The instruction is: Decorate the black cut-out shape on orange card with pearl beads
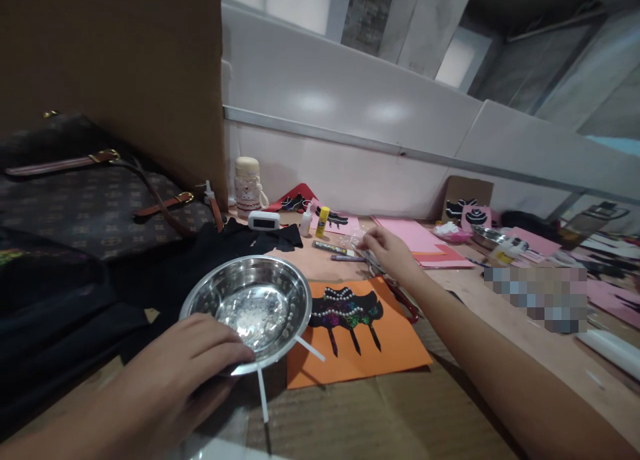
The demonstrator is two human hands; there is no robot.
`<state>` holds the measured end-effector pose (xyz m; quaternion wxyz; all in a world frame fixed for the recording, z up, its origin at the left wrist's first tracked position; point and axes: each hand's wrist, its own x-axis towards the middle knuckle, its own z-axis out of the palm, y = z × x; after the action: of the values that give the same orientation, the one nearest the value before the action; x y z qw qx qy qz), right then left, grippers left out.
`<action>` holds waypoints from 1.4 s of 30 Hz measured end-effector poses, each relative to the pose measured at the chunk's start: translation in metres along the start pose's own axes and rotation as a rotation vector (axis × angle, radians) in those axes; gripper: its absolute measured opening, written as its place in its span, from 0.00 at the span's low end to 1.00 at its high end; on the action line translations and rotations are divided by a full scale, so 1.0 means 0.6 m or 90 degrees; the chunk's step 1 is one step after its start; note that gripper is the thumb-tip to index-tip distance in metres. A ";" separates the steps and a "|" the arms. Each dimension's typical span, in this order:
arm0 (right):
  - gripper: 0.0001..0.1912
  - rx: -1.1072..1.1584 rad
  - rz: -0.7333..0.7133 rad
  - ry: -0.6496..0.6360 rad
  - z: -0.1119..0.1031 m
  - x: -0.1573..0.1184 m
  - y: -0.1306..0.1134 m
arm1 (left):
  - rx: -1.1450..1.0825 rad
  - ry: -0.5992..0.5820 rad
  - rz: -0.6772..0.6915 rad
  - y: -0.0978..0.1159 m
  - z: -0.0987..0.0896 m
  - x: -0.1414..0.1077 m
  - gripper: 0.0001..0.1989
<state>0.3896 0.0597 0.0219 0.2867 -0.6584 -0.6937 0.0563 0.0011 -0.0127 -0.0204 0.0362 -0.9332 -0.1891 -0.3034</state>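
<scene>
A shiny steel bowl (295, 273) tilts in my left hand (205, 347), thumb underneath and fingers curled over its near rim. Small clear and pearly bits lie on the bowl's bottom, and two white strips stick out from its near edge. To the right is an orange sheet (360, 373) bearing a black paper cutout (345, 313) decorated with pearl strings and glitter. Farther back, my right hand (387, 250) has its fingertips pinched at a small clear plastic bag (355, 238). Beside it lie a dark marker (333, 248) and a thin pen (349, 258).
A glue stick (323, 222), a white squeeze bottle (306, 221) and a white digital device (264, 221) stand behind the bowl. Pink sheets (405, 237) lie beyond my right hand. A patterned bag (100, 193) fills the left, next to a flask (247, 187).
</scene>
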 end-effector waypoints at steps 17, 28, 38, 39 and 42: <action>0.18 -0.031 -0.510 -0.124 0.013 -0.187 -0.219 | 0.018 -0.096 0.005 0.023 -0.014 0.008 0.16; 0.06 0.061 -0.508 -0.143 0.064 -0.196 -0.200 | 0.056 -0.104 0.046 0.024 -0.018 0.005 0.14; 0.11 0.131 -0.479 -0.179 0.064 -0.188 -0.208 | 0.080 -0.075 0.055 0.021 -0.014 0.004 0.16; 0.11 0.132 -0.481 -0.180 0.064 -0.188 -0.208 | 0.078 -0.073 0.058 0.021 -0.014 0.004 0.16; 0.10 0.130 -0.486 -0.183 0.065 -0.189 -0.208 | 0.078 -0.072 0.056 0.021 -0.013 0.004 0.16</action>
<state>0.2579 -0.0515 0.0097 0.2511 -0.3073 -0.9117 0.1061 0.0032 -0.0252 -0.0122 0.0956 -0.9524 -0.1675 -0.2361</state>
